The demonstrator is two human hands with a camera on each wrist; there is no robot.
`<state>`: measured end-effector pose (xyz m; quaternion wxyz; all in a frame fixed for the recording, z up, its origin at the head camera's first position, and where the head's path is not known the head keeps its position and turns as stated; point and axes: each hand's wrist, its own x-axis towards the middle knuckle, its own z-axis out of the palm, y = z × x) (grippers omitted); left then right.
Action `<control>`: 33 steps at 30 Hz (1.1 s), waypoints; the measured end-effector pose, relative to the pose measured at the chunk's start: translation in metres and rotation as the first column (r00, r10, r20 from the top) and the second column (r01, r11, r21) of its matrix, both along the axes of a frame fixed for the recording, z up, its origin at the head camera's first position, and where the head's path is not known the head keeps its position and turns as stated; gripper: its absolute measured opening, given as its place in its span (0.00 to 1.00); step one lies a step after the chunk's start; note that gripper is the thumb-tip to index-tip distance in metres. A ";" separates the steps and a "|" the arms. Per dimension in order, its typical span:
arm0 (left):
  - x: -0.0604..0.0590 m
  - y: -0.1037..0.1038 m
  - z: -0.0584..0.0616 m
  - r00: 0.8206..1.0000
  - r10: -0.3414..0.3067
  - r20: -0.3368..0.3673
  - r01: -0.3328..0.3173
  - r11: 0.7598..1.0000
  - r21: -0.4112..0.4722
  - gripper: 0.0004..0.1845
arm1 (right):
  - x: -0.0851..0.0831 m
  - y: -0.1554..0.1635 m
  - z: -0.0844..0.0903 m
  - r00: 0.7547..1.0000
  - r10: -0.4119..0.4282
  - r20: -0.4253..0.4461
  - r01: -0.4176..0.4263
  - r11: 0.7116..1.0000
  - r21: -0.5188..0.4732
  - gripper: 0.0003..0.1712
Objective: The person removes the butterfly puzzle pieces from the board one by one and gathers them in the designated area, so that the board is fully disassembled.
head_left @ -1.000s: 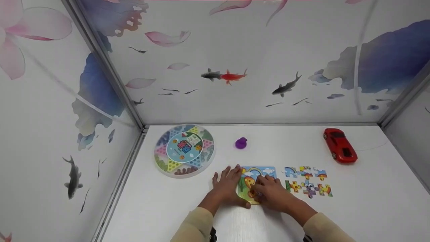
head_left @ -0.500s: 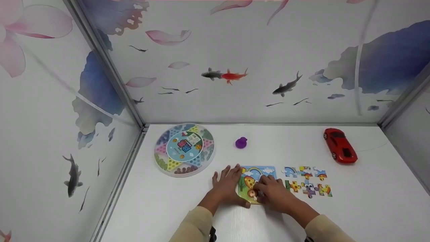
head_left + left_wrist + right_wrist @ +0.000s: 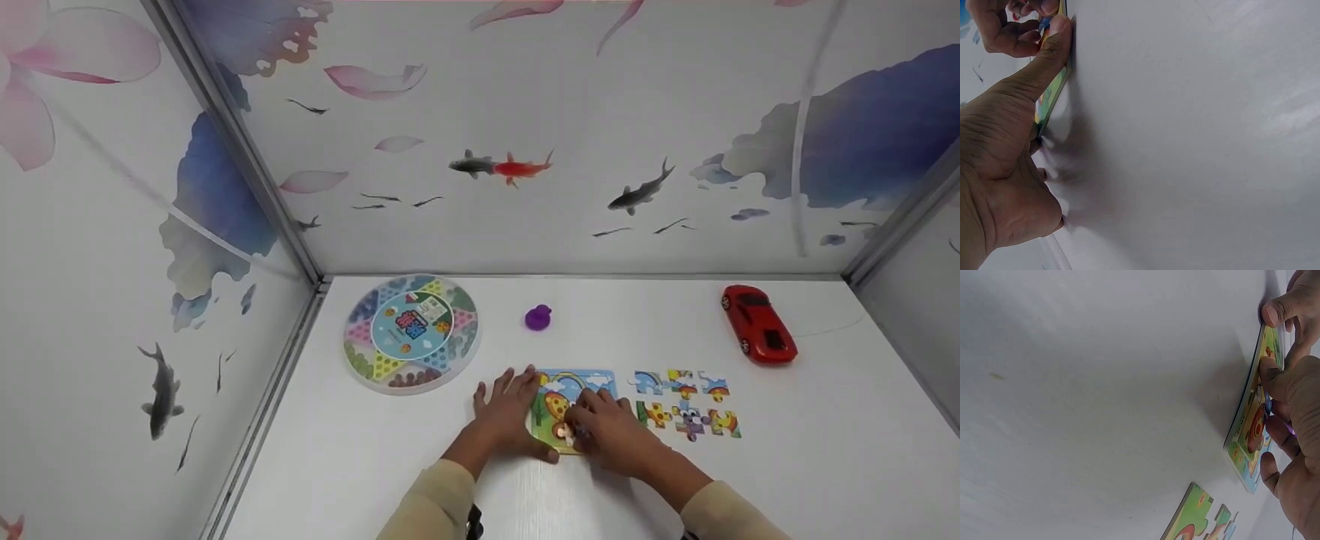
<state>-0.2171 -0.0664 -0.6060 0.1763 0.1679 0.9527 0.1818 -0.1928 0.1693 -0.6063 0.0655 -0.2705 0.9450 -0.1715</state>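
A colourful puzzle board (image 3: 576, 384) lies flat on the white table (image 3: 420, 442). My left hand (image 3: 508, 411) rests beside the board's left side with fingers straight, and its thumb (image 3: 1053, 42) presses the board's edge (image 3: 1050, 101). My right hand (image 3: 613, 429) is curled over the near part of the board. Its thumb (image 3: 1273, 380) and fingertips pinch a small puzzle piece (image 3: 568, 432) against the board (image 3: 1248, 439). Most of the board's right half is hidden under the right hand.
Several loose puzzle pieces (image 3: 686, 412) lie in two rows right of the board, also seen in the right wrist view (image 3: 1196, 524). A round checkers board (image 3: 411, 334), a purple toy duck (image 3: 538, 318) and a red toy car (image 3: 759, 324) stand farther back. Patterned walls enclose the table.
My right hand's fingers have shifted slightly on the near part of the board. The left hand has stayed in place.
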 end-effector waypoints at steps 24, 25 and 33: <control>-0.002 0.000 -0.002 1.000 0.007 0.022 -0.007 1.000 -0.003 0.73 | 0.005 -0.002 0.006 0.998 0.035 0.046 -0.037 0.999 0.034 0.23; -0.002 0.000 -0.002 1.000 0.007 0.022 -0.007 1.000 -0.004 0.73 | 0.005 -0.001 0.006 0.998 0.051 0.026 -0.052 0.998 0.043 0.23; -0.002 0.001 -0.001 1.000 0.003 0.026 -0.003 1.000 -0.006 0.73 | 0.009 0.007 0.003 0.989 0.089 -0.120 -0.081 0.994 0.069 0.21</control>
